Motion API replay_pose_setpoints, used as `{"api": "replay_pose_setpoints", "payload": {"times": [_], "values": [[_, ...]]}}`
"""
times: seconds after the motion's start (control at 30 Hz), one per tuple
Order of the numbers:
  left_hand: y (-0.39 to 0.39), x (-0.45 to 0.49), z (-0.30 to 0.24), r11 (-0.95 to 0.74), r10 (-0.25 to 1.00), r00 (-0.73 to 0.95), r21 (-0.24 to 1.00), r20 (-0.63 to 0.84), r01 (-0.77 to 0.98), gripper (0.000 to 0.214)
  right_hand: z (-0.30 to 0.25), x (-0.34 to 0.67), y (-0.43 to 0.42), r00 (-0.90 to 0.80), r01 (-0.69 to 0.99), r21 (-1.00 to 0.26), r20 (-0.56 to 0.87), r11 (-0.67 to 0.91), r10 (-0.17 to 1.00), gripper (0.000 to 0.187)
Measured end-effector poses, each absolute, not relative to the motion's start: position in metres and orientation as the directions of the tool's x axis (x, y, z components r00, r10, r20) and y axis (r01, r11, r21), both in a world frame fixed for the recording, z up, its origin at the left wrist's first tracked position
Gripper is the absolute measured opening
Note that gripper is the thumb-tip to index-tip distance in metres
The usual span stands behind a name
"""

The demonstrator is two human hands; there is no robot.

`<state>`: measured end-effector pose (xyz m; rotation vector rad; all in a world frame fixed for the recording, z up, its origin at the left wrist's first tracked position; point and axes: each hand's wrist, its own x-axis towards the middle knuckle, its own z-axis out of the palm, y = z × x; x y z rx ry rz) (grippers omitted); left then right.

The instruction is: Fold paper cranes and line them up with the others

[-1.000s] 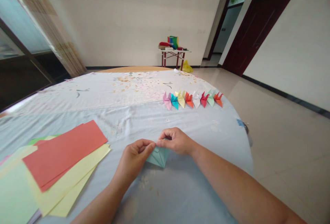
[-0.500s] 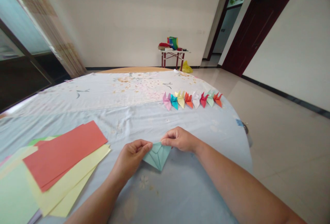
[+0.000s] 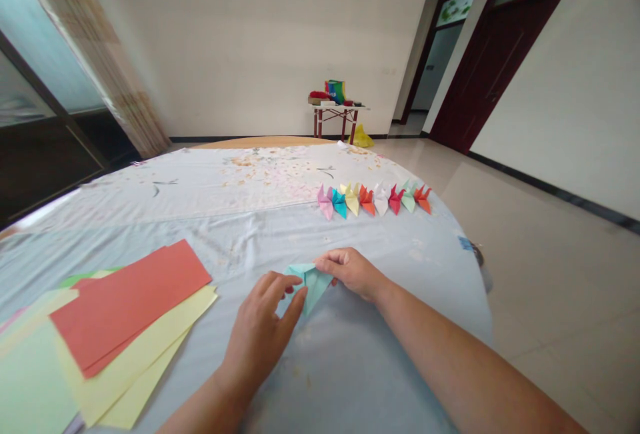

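A folded piece of light teal origami paper (image 3: 316,286) is held up just above the cloth in front of me. My right hand (image 3: 350,273) pinches its upper right edge between thumb and fingers. At the paper's left side is my left hand (image 3: 265,314), thumb and index finger slightly apart over the folded flap. Those fingertips cover part of the left corner, so whether they touch it is hard to tell. Beyond my hands, several folded paper cranes (image 3: 381,199) in pink, blue, yellow, orange, white, red and green stand in a row.
Loose sheets lie to the left, with red paper (image 3: 135,307) on top of yellow paper (image 3: 150,367) and pale green paper (image 3: 35,367). A floral tablecloth (image 3: 225,221) covers the round table. Far off, a small side table (image 3: 340,109) stands by the wall.
My left hand has loosened its pinch on the paper's left corner and moved slightly right over the flap. The paper has turned and tilted, while my right hand still grips it.
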<state>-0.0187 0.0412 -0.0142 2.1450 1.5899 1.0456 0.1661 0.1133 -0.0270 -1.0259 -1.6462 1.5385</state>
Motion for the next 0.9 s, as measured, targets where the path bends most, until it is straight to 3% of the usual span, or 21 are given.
{"api": "replay_pose_setpoints", "payload": {"times": [0.13, 0.23, 0.37, 0.47, 0.6, 0.77, 0.9], "values": [[0.038, -0.012, -0.016, -0.289, 0.950, 0.117, 0.673, 0.290, 0.681, 0.023, -0.020, 0.164, 0.107, -0.569, 0.086, -0.992, 0.030, 0.095, 0.822, 0.048], [0.042, -0.010, -0.017, -0.190, 0.972, 0.003, 0.773, 0.237, 0.605, 0.029, -0.015, 0.163, 0.102, -0.605, 0.105, -0.955, 0.160, 0.277, 0.780, 0.049], [0.046, -0.009, -0.012, -0.092, 0.993, -0.041, 0.958, 0.107, 0.270, 0.036, -0.011, 0.161, 0.098, -0.617, 0.130, -0.894, 0.266, 0.429, 0.741, 0.039], [0.048, -0.007, -0.011, 0.021, 0.999, -0.026, 0.998, -0.020, 0.053, 0.037, -0.014, 0.161, 0.099, -0.558, 0.153, -0.879, 0.299, 0.451, 0.774, 0.033], [0.051, -0.007, -0.015, 0.115, 0.992, -0.043, 0.991, -0.118, -0.069, 0.044, -0.021, 0.162, 0.106, -0.358, 0.242, -0.908, 0.243, 0.341, 0.901, 0.037], [0.050, -0.006, -0.014, 0.158, 0.986, -0.039, 0.978, -0.165, -0.132, 0.051, -0.027, 0.162, 0.108, -0.485, 0.198, -0.978, -0.042, 0.063, 0.873, 0.050], [0.048, -0.003, -0.014, 0.158, 0.987, 0.002, 0.981, -0.158, -0.110, 0.054, -0.030, 0.159, 0.107, -0.499, 0.110, -0.994, -0.071, -0.018, 0.864, 0.050]]}}
